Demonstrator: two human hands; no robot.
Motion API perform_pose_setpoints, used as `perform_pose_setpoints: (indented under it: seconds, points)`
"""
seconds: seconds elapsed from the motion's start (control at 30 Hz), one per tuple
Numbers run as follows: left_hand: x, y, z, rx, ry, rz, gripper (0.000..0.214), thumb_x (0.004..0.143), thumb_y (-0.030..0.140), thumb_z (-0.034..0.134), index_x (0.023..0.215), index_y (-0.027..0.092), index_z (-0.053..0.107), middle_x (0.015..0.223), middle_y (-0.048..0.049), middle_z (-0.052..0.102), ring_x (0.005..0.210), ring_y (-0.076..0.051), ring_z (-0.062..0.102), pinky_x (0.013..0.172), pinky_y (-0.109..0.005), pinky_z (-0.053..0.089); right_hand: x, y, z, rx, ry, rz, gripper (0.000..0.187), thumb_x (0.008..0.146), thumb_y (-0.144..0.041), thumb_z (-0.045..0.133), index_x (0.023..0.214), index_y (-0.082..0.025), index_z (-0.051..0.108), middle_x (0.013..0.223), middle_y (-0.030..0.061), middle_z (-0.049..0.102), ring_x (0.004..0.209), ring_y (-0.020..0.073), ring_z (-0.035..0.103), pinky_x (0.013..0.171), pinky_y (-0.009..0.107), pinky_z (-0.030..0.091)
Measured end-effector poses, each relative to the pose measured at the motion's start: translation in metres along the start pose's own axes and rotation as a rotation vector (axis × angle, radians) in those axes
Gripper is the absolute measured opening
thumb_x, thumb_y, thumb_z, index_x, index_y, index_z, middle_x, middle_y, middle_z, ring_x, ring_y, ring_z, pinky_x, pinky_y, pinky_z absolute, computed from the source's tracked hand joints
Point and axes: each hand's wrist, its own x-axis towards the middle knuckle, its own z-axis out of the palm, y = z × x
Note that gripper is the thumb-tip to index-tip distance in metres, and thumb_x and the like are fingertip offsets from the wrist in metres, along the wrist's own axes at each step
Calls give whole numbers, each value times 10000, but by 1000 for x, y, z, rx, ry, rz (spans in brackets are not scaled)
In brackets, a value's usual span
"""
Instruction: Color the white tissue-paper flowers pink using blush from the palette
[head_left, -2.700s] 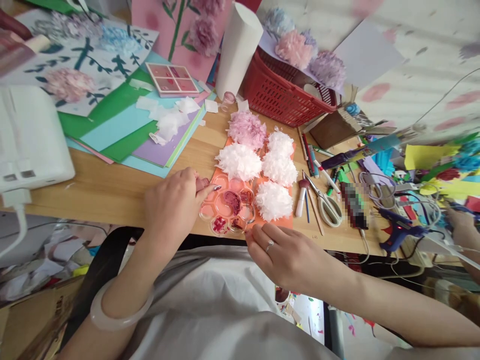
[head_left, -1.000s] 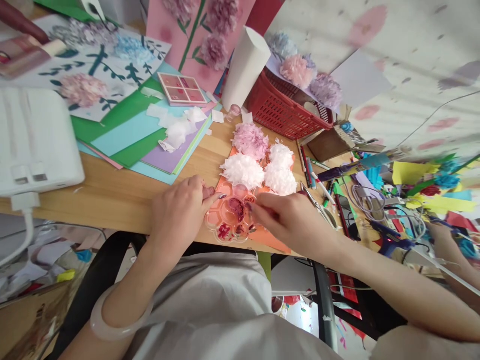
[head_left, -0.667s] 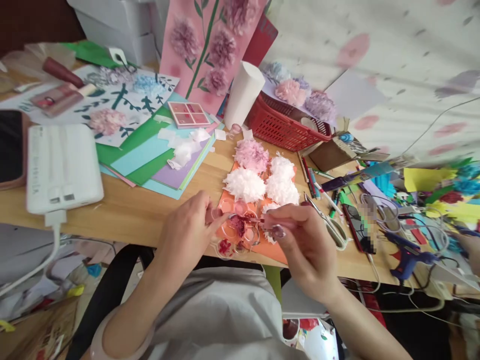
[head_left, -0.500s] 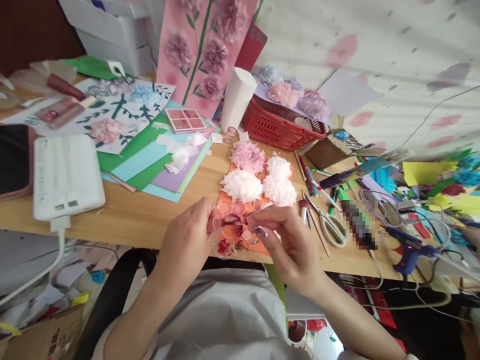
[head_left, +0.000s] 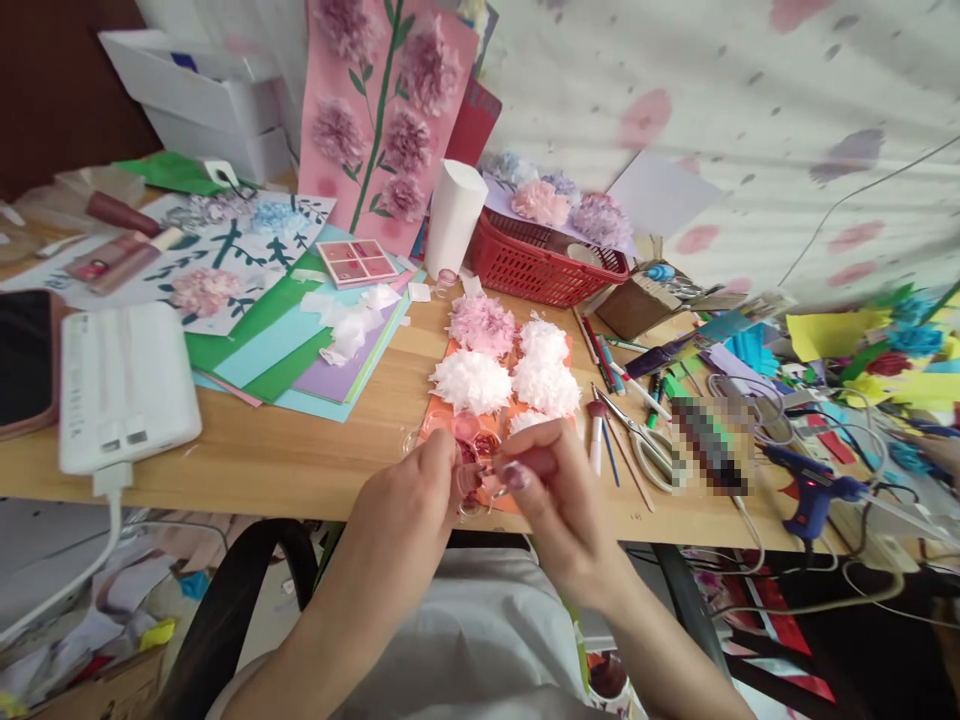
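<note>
My left hand (head_left: pixel 411 515) is closed around a small clear pinkish tube (head_left: pixel 469 480) at the front edge of the desk. Opposite it, my right hand (head_left: pixel 559 510) pinches at the tube's other end with thumb and fingers; what those fingertips hold is too small to make out. Under and behind the hands are small clear cups with pink and dark red contents (head_left: pixel 480 447). Just beyond, on an orange sheet (head_left: pixel 437 408), lie a pink paper flower (head_left: pixel 482 325) and several white paper flowers (head_left: pixel 471 382).
A makeup brush (head_left: pixel 596 435), scissors (head_left: pixel 651 455) and pens lie to the right, with a blue glue gun (head_left: pixel 814 490) farther over. Coloured paper (head_left: pixel 330 380), a palette (head_left: pixel 357 263) and a white power bank (head_left: pixel 129 385) lie left. A red basket (head_left: pixel 544 262) stands behind.
The camera view has shifted a little. Both hands have come slightly nearer the desk's front edge, and the tube is now tilted and more hidden between them.
</note>
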Motion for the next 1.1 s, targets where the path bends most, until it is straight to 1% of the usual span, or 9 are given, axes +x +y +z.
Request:
perform_pose_setpoints:
  seconds: [0.33,0.43,0.53,0.63,0.7,0.77,0.87,0.97,1.1]
  points:
    - [-2,-1,1,23,-109,-47,133,913,161,359,828,262,350,739,-19,606,653,-240,615,561,-322,331,-4,6,3,83,53,117,153,1033,-388,479,1016,-239,514,775,-10,603,677,134,586,611,253,489]
    - [-1,2,2,34,-113,-51,152,915,162,354,804,263,329,718,-25,598,636,-239,609,556,-321,313,-5,6,6,88,118,127,166,1030,-393,487,995,-236,529,739,-21,565,649,126,562,592,240,470]
    - [1,1,-1,27,-126,-62,167,884,139,393,782,260,339,710,-21,613,638,-234,618,559,-316,324,-7,8,1,130,103,136,186,1016,-413,510,989,-235,555,759,-5,597,664,134,583,603,246,490]
    - [6,-13,-8,20,-91,-152,117,887,158,429,825,252,397,710,-11,646,635,-232,636,568,-315,348,-13,15,-15,130,276,152,200,987,-430,567,934,-239,596,774,0,614,685,135,586,628,243,492]
    - [9,-26,-12,53,-20,-250,36,918,247,477,929,234,445,793,-39,687,743,-256,683,613,-321,399,-21,22,-23,102,354,188,176,978,-421,584,981,-247,607,810,4,627,703,134,590,635,239,488]
    - [12,-37,-13,147,28,-312,147,930,322,511,1027,213,494,846,-65,708,832,-294,700,640,-341,411,-31,30,-27,59,275,252,159,981,-397,580,1046,-253,591,840,9,640,715,138,597,632,240,487]
    - [15,-42,-8,237,15,-298,237,918,429,557,1033,222,560,848,-59,724,848,-332,699,635,-364,373,-42,37,-24,-7,108,288,94,998,-337,548,1029,-249,557,816,0,632,705,137,593,611,236,476]
    - [15,-38,-5,276,-22,-292,279,894,502,583,985,238,578,856,-38,735,856,-341,702,626,-364,344,-44,38,-19,-79,26,233,38,1001,-252,524,1009,-233,557,844,13,645,698,132,604,608,239,490]
    - [18,-34,-6,322,-54,-318,294,894,514,583,969,230,576,887,-59,748,871,-351,708,609,-358,326,-43,34,-16,-137,-32,152,71,982,-184,511,1000,-218,571,853,38,684,700,149,658,601,254,534]
